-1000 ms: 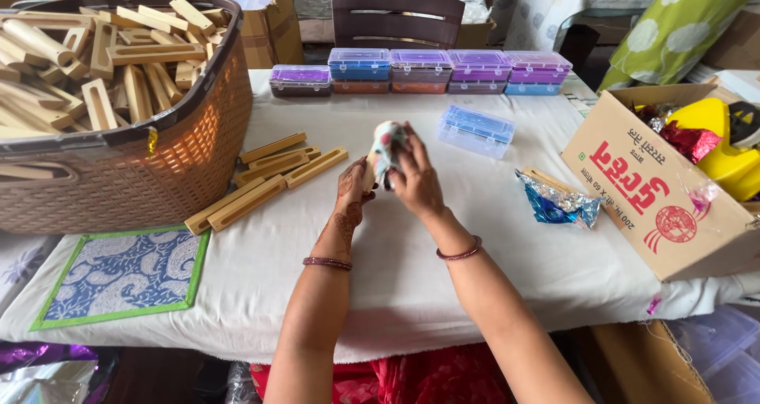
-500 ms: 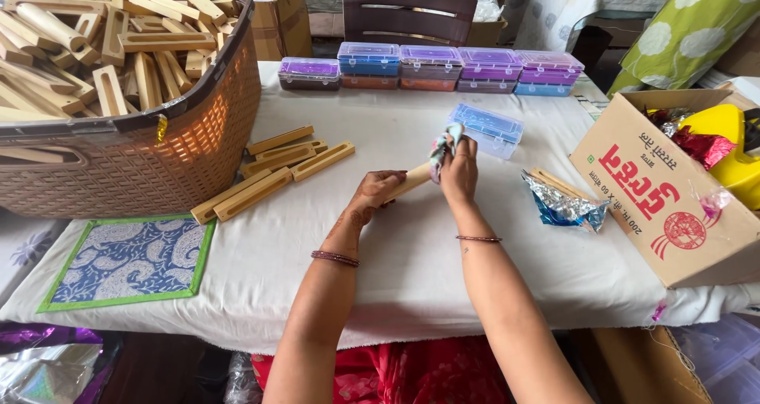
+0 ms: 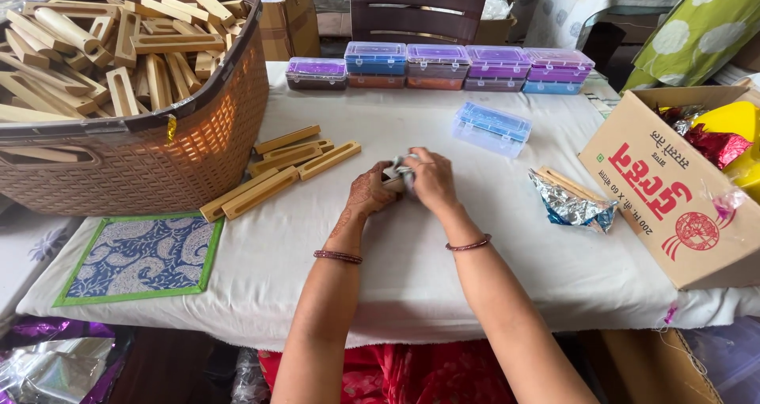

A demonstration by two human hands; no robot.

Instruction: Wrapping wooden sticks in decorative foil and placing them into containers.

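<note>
Both hands meet at the middle of the white-clothed table (image 3: 412, 277). Left hand (image 3: 366, 194) and right hand (image 3: 430, 180) together hold a small wooden block wrapped in shiny silver foil (image 3: 400, 170), raised just above the cloth. Left fingers curl around the near-left end of it; right fingers are closed over the top, pinching the foil. Most of the piece is hidden by the hands, so its exact shape cannot be told.

Left of the hands, a loose group of long slotted light-wood sticks (image 3: 277, 170) lies on the table. Further left, a large brown woven plastic basket (image 3: 142, 158) is heaped with the same wood pieces. Near left, a blue patterned mat with green border (image 3: 138, 257) lies flat.

Far side: a row of stacked small plastic boxes with purple and blue lids (image 3: 443, 65). One clear pale-blue plastic box (image 3: 491, 127) sits apart, just beyond the hands to the right.

Right of the hands, a crumpled silver and blue foil packet (image 3: 574, 206) lies on another wood stick. At the right edge, an open brown cardboard box with red print (image 3: 673, 190) holds shiny red and yellow wrappers. A dark wooden chair back (image 3: 417, 8) stands beyond the table.
</note>
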